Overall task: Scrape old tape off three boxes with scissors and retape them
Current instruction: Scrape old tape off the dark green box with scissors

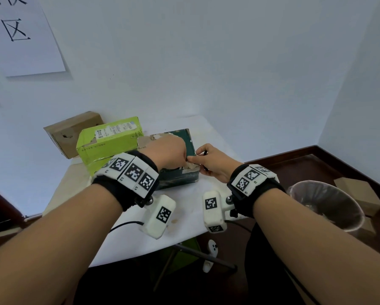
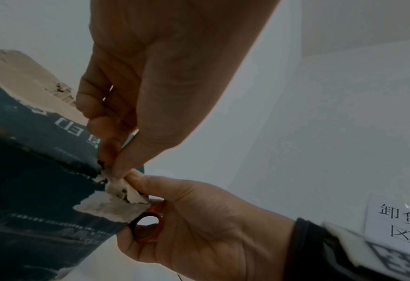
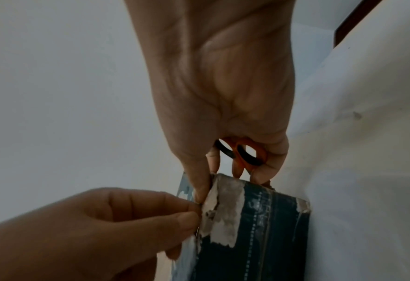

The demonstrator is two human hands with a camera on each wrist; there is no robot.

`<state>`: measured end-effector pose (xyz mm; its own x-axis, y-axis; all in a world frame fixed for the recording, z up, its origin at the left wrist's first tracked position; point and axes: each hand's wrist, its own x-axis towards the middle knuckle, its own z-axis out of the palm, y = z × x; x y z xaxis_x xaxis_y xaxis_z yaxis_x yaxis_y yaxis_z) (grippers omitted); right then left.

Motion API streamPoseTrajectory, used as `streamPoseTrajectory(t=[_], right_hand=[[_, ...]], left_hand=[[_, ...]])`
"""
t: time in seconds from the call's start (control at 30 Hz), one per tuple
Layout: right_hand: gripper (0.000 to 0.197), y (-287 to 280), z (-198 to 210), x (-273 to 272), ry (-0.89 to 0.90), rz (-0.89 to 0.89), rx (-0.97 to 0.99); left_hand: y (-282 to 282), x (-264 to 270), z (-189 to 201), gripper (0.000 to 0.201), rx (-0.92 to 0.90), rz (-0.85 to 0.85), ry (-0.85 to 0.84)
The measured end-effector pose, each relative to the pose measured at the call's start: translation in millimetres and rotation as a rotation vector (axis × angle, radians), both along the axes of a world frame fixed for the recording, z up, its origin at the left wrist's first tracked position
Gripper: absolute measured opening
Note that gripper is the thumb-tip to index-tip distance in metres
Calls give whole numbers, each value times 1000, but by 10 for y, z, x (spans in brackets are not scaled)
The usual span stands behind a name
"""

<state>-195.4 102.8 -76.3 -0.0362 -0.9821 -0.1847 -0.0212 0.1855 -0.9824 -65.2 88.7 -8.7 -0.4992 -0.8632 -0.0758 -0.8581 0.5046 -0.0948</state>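
A dark green box (image 1: 180,178) lies on the white table (image 1: 184,208), with torn whitish old tape (image 2: 112,208) on its near corner. My left hand (image 1: 184,158) reaches over the box top, and its thumb and forefinger pinch a loose flap of that tape (image 3: 217,207) at the corner edge. My right hand (image 1: 203,160) grips the orange-and-black scissors (image 3: 243,153) by the handles, its thumb pressing on the same corner. The blades are hidden. A lime green box (image 1: 110,139) and a brown cardboard box (image 1: 72,130) stand behind on the left.
The table sits in a corner between white walls. A bin lined with a clear bag (image 1: 325,205) stands on the dark floor to the right, with more cardboard boxes (image 1: 356,190) beyond it. A paper sign (image 1: 19,34) hangs on the left wall.
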Motion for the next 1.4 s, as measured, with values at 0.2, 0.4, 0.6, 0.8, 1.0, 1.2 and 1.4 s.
streamPoseTrajectory(t=[0.2,0.4,0.6,0.8,1.0,1.2,1.4], right_hand=[[26,-54,-66,-30,-30,0,-9],[23,-74,-64,-44,-5,15,7],[23,-81,-81,-31,-9,8,-10],[22,-78,-108,-57,-12,39,-52],[23,-128,-89,-8,54,20,-63],[17,-183,-140,-11,164,30,-69],[20,-234,-150,29,209,18,-50]], left_hand=[[-55,14,14,27,102,3,14],[-130,166,-55,15,242,-23,241],[-145,154,-100,21,181,-43,231],[-137,184,-162,20,129,15,296],[-119,186,-231,18,150,92,386],[-155,162,-262,14,333,267,702],[-218,204,-324,13,384,327,824]])
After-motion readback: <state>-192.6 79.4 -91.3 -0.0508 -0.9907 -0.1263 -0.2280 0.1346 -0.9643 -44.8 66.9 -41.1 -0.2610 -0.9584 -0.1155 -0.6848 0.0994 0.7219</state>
